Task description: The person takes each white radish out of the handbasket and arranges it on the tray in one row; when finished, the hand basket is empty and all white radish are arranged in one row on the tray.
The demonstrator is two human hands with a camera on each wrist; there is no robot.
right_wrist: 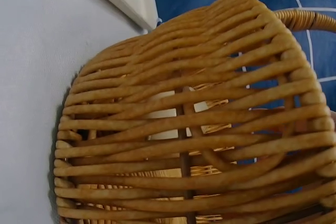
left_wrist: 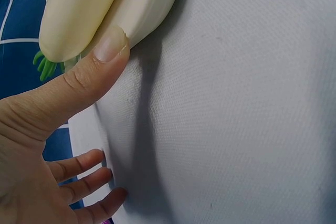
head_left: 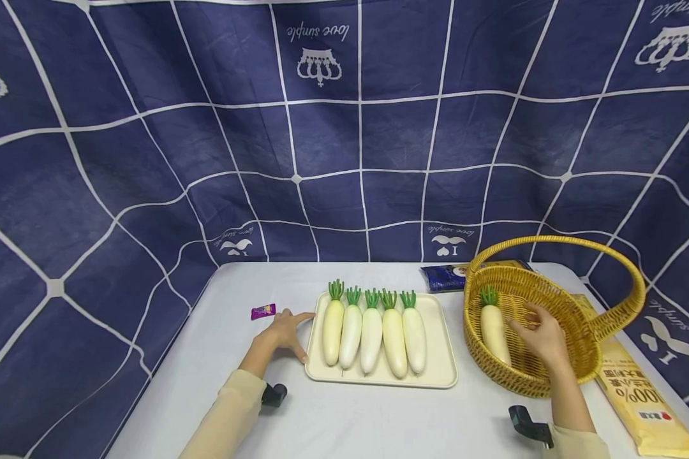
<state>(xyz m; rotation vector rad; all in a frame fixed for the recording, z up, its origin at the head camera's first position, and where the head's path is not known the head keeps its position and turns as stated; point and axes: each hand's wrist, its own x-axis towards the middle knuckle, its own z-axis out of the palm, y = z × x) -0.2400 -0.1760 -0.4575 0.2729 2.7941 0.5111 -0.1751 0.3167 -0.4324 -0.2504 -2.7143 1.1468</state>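
Observation:
My left hand (head_left: 281,331) is at the left edge of a cream tray (head_left: 439,344), fingers spread, with the thumb by the tray's rim (left_wrist: 157,9) in the left wrist view. Several white radishes (head_left: 371,338) with green tops lie side by side on the tray. Inside a yellow wicker basket (head_left: 590,357) to the right is my right hand (head_left: 542,338), its fingers loosely bent and apart from the single white radish (head_left: 495,331) lying there. The basket's woven wall (right_wrist: 131,109) hides most of that hand in the right wrist view.
Behind the basket lies a dark blue packet (head_left: 444,278). A yellow food bag (head_left: 637,395) lies along the table's right side, partly under the basket. Left of the tray is a small purple packet (head_left: 263,311). A blue checked cloth (head_left: 390,140) hangs behind the white table.

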